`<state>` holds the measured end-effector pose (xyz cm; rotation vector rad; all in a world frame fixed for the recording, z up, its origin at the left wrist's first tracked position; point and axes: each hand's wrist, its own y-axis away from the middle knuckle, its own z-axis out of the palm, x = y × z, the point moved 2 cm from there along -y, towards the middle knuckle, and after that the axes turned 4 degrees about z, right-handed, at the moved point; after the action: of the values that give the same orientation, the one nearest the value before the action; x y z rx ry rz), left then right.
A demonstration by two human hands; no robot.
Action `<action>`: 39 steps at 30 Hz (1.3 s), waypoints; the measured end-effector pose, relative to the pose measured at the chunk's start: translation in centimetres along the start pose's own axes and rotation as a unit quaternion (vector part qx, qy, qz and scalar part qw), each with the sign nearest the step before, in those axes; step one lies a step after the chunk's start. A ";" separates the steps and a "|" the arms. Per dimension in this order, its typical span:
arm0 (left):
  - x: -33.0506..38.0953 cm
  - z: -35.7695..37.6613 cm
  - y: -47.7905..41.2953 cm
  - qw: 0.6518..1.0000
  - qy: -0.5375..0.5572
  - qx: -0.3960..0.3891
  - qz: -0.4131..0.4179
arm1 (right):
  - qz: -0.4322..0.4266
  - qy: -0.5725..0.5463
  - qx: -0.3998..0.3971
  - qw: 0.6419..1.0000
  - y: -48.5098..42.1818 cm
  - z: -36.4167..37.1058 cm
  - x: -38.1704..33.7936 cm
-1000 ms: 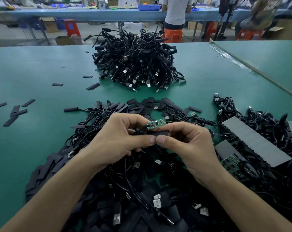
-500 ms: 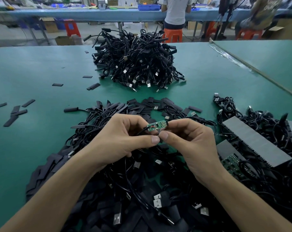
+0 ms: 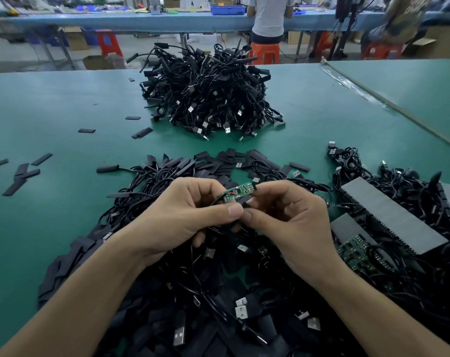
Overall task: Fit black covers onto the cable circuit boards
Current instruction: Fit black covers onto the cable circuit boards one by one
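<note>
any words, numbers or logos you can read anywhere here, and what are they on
No text here can be read.
Held circuit board: any print is too small to read.
Stacked boards at the right: any markings are too small to read.
Seated person's top, far right: pale lettering, blurred and partly cut off by the frame edge, unreadable.
</note>
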<state>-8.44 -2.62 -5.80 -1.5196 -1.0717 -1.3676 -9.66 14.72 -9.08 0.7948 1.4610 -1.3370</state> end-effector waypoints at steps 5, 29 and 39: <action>-0.1 -0.1 -0.1 1.000 0.024 0.005 -0.003 | -0.069 0.076 0.023 0.994 0.0 -0.3 0.2; -0.4 -0.1 -0.3 0.999 0.031 0.032 -0.005 | -0.137 0.162 0.044 0.976 0.2 -0.4 0.0; -0.5 -0.1 -0.3 0.999 0.024 0.027 0.003 | -0.073 0.145 0.030 0.986 0.2 -0.5 0.1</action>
<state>-8.74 -2.67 -6.26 -1.4430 -1.0661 -1.3536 -9.67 15.23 -9.29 0.9688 1.7416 -1.4245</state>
